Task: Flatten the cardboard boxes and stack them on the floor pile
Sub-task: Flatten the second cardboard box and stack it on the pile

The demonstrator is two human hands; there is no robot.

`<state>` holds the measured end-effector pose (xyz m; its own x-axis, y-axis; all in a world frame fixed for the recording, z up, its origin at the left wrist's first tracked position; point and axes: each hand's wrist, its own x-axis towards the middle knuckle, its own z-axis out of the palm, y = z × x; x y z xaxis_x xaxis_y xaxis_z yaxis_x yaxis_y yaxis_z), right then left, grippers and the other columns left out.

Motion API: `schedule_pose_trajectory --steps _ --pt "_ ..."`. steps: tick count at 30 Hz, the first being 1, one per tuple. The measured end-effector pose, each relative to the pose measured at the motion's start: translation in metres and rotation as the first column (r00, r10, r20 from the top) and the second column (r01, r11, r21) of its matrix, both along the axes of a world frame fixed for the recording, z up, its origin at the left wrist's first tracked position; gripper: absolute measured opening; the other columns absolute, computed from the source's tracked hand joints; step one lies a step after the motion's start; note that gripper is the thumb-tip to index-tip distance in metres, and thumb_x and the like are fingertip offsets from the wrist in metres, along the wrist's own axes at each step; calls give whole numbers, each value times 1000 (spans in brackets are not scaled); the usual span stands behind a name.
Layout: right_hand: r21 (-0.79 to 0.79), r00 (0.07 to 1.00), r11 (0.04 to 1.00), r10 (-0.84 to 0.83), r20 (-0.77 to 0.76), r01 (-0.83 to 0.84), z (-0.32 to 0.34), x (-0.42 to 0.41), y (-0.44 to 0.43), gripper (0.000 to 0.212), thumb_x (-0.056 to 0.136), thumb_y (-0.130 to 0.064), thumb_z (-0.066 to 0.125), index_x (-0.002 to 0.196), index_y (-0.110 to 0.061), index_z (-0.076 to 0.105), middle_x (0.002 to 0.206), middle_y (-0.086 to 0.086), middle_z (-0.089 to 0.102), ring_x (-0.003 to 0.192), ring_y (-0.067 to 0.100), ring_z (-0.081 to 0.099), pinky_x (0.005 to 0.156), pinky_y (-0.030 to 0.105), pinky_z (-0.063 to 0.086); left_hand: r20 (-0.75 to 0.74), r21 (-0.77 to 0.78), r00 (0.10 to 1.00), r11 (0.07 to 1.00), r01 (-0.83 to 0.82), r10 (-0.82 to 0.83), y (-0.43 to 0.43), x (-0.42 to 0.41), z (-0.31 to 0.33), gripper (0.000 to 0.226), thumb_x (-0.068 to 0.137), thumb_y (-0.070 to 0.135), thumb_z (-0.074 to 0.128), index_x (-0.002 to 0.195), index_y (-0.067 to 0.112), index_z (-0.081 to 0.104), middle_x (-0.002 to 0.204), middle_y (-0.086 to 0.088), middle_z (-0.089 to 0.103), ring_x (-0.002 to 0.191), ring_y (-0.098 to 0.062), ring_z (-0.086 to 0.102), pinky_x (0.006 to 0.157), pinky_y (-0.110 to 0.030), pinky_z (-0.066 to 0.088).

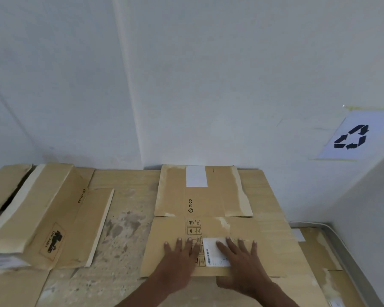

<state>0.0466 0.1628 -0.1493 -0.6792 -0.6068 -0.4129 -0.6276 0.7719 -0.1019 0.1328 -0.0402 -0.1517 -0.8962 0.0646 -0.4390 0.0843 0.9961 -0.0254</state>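
Cardboard box [206, 229], flattened, lies on the floor pile [129, 218] by the wall. Both hands press it, palms down, fingers spread: left hand [180, 255], right hand [242, 258] over its white label [213, 251]. Another box [31, 213] sits left, unflattened.

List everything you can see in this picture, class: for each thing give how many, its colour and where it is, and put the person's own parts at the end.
Flattened box: one, brown with PICO print and white labels, centre, lying flat on the pile under both hands.
Unflattened box: one, brown with PICO print, left, still bulky and resting on the pile.
Floor pile: one layer of large flat cardboard sheets, brown and scuffed, spread under both boxes.
Recycling sign: one, white sheet with black arrows, taped to the wall at right.
Wall: white, forms the corner behind the pile.
Left hand: one, palm down, fingers spread on the flattened box.
Right hand: one, palm down, over the white label.
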Motion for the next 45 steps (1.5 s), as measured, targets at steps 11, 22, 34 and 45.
schedule_pose_trajectory --steps 11,22,34,45 --pt "-39 998 997 -66 -4 66 41 -14 7 78 98 -11 47 154 -40 0 165 1 2 151 31 5 115 63 10 -63 45 996 997 -66 68 -4 -7 44 75 94 15 52 155 17 7 162 -14 12 146 -39 18 109 -62 29" --pt "-42 994 993 112 -11 -112 61 -49 81 84 93 3 43 154 -36 2 165 -1 3 150 32 6 114 63 10 -75 10 990 993 -115 116 63 -23 67 63 98 10 38 155 21 13 164 -4 13 147 -24 22 108 -52 34" --pt "-98 990 985 139 -14 -140 68 -108 277 83 94 3 43 153 -42 5 165 -5 10 149 33 13 114 62 18 -104 45 968 973 -227 231 263 -58 86 63 99 8 35 156 25 15 164 -3 16 147 -25 26 110 -49 34" --pt "-102 992 994 25 -120 -37 76 -117 390 89 95 2 43 149 -53 -2 164 -6 10 149 36 14 113 65 13 -168 53 978 991 -120 127 352 -77 89 59 99 13 37 155 21 17 162 -4 21 143 -26 32 97 -47 46"
